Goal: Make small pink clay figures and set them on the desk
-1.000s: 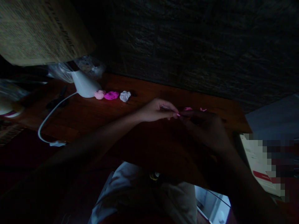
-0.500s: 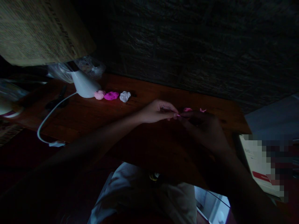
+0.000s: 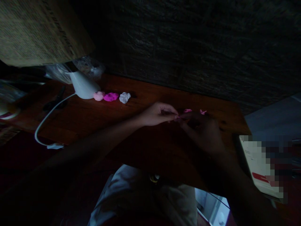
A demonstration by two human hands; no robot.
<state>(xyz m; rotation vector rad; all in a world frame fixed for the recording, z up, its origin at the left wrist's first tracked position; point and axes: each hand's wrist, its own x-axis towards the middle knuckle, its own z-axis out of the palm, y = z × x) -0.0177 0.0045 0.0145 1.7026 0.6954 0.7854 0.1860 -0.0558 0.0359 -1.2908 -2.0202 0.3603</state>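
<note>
Over the wooden table, my left hand and my right hand meet fingertip to fingertip. Between them they pinch a small bit of pink modelling clay, mostly hidden by the fingers. Just behind my right hand lie a pink clay lump and a small, thin-armed pink clay piece. Farther left, a pale pink lump, a bright magenta lump and a white lump sit in a row. The picture is dark, so the shape of the held clay cannot be made out.
A lamp with a white base and a printed shade stands at the left, its cord hanging over the edge. Dark scissors lie beside it. A stone wall rises behind; a book-like box is at right.
The whole view has shifted very slightly. My hands stay pinched together, and less of the pink clay shows between the fingertips.
</note>
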